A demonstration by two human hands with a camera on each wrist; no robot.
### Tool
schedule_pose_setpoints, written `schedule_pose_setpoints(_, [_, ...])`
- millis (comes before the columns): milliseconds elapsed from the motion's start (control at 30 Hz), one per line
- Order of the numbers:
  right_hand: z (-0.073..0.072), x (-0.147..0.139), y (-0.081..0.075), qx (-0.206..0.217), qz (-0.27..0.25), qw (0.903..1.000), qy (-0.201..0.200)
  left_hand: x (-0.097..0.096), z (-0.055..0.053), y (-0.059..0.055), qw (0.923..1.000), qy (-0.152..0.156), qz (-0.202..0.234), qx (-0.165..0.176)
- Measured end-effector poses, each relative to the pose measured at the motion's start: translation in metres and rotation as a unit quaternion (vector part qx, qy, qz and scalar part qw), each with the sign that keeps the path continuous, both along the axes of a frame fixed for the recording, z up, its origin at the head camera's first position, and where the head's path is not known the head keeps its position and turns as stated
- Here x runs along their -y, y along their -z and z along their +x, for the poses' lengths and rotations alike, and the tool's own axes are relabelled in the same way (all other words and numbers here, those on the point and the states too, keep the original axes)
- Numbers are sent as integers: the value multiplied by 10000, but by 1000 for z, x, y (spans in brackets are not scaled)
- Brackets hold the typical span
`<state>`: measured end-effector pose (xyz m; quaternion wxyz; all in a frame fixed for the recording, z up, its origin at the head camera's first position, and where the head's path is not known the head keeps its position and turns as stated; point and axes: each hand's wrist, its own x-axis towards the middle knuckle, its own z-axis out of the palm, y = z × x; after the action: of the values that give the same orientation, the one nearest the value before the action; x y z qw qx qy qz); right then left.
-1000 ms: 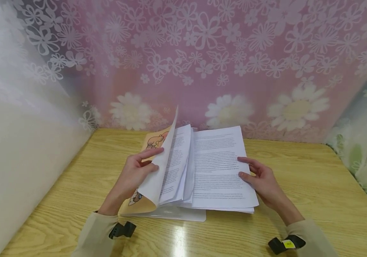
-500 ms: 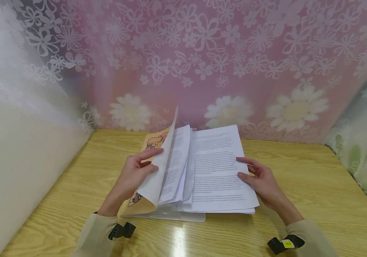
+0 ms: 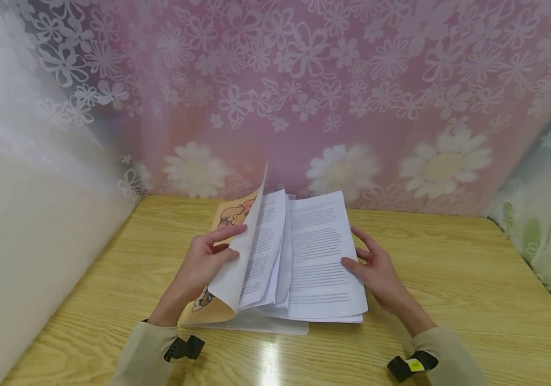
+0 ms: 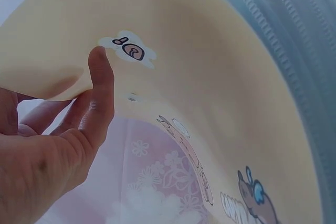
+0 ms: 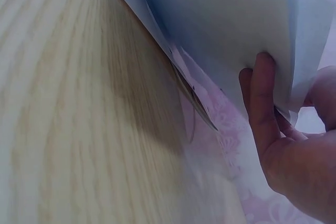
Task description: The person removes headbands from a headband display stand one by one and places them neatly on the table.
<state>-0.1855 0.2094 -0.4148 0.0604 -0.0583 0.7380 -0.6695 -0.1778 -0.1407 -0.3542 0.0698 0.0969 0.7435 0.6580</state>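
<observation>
A binder-like folder with an orange cartoon cover (image 3: 229,215) lies open on the table, its cover raised and bent at the left. My left hand (image 3: 203,265) pinches the edge of that cover between thumb and fingers; the left wrist view shows fingers spread along its printed outside. Printed sheets (image 3: 321,257) stand open at the right. At their right edge my right hand (image 3: 377,271) grips the sheets, thumb on the printed face. In the right wrist view its fingers press the back of the paper (image 5: 226,30). More loose sheets (image 3: 263,246) lean between cover and right-hand pages.
The wood-grain table (image 3: 449,268) spreads around the folder. A pink flowered curtain (image 3: 275,96) hangs behind it, with a pale sheet (image 3: 39,187) along the left side. A dark strap (image 3: 184,347) with a small camera sits on each wrist.
My right hand has moved left, bringing the right edge of the printed sheets inward and bending them up. The left hand and the cover have stayed about still.
</observation>
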Motion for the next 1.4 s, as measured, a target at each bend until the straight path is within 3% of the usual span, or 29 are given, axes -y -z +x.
schedule_pose_setpoints(800, [-4,16,0,119,225,9997,3,0,0,-1,9999,99,89,-56])
schedule_pose_setpoints(1133, [-7,22,1,161,50,9998,-109,0,0,0,10000,56,4,-43])
schedule_pose_setpoints(1400, [-11,33,4,209,43,9998,20,-2,0,0,10000,16,-4,-6])
